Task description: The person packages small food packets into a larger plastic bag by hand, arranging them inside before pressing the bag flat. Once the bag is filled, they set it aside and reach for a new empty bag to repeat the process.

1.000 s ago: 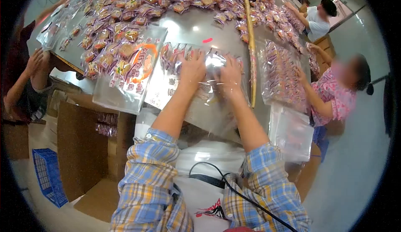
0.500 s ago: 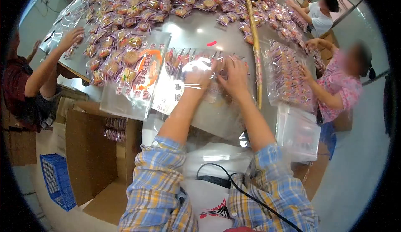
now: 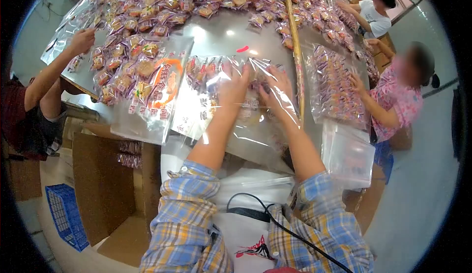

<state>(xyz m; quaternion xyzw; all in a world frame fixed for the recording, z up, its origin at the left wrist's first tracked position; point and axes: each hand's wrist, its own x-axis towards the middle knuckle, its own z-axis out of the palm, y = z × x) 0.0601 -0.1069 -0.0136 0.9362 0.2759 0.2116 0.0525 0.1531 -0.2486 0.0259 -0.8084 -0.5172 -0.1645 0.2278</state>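
Note:
Both my hands reach forward under a clear plastic bag point(image 3: 258, 133) lying on the metal table. My left hand point(image 3: 233, 87) rests at the left part of a row of small wrapped snack packets point(image 3: 209, 67), its fingers stretched forward. My right hand point(image 3: 279, 87) is spread at the right end of that row, fingers apart. Glare on the film partly hides the fingertips and the packets between the hands. Left of them lies a printed clear bag point(image 3: 164, 88) with orange and red lettering.
Loose wrapped snacks point(image 3: 142, 15) cover the far table. A wooden stick point(image 3: 296, 52) lies right of my hands, beside a filled bag point(image 3: 337, 86) and stacked clear bags point(image 3: 348, 152). An open carton point(image 3: 105, 184) and blue crate point(image 3: 66, 216) stand lower left. Co-workers are on both sides.
The clear film has risen over my wrists and forearms, and my hands have parted slightly. The co-worker's hand at left has closed its fingers.

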